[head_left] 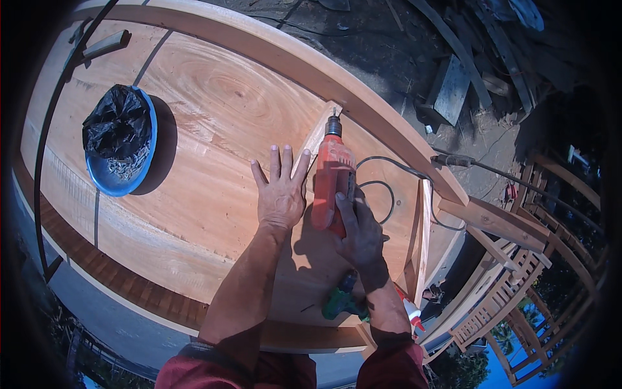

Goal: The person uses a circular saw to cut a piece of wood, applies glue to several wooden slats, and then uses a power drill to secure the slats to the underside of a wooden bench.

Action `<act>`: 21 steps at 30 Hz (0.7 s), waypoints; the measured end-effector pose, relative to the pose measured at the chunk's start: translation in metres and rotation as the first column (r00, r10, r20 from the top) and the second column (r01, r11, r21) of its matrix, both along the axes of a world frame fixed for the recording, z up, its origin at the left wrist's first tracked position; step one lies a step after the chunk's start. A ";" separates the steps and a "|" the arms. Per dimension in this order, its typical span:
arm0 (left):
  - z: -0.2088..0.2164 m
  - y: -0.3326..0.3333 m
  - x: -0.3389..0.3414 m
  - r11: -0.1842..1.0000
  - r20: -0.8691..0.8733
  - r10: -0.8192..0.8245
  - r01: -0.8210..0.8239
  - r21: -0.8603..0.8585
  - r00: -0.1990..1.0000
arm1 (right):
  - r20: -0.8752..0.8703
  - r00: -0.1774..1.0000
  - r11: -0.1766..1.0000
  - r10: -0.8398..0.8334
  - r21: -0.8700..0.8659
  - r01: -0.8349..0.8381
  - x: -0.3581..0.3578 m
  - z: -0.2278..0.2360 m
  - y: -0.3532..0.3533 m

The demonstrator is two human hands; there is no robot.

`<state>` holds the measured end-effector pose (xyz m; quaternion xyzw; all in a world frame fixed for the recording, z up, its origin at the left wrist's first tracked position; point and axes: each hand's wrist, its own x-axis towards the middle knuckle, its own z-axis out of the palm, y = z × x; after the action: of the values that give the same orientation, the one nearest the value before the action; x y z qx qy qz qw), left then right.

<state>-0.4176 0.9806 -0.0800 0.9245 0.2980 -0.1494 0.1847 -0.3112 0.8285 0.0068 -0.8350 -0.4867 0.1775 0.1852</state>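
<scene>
My right hand (361, 235) is wrapped round the grip of a red corded power drill (334, 172). Its chuck points away from me, with the bit at the far end of a narrow wooden batten (319, 135), close to the long side rail (285, 68). Whether the bit has entered the wood I cannot tell. Fingers spread, my left hand (281, 194) presses flat on the broad wooden panel (188, 136), its index fingertip by the batten, just left of the drill. A black cord (389, 188) loops to the right of the drill.
A blue basin (113, 186) of screws, partly covered by a black plastic bag (116, 123), sits left on the panel. Near my right forearm lie a green drill (340, 301) and a white bottle with red tip (413, 314). A slatted wooden bench (495, 298) stands right; scrap timber (450, 91) lies far right.
</scene>
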 end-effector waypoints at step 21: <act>-0.001 0.003 -0.001 0.994 0.050 0.032 -0.026 -0.110 0.998 | -0.050 0.983 0.920 -0.176 -0.362 0.146 0.092 0.095 0.094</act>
<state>-0.4190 0.9833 -0.0805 0.9121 0.2979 -0.1389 0.2450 -0.2196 0.9229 0.1015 -0.8839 -0.3680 0.2812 0.0642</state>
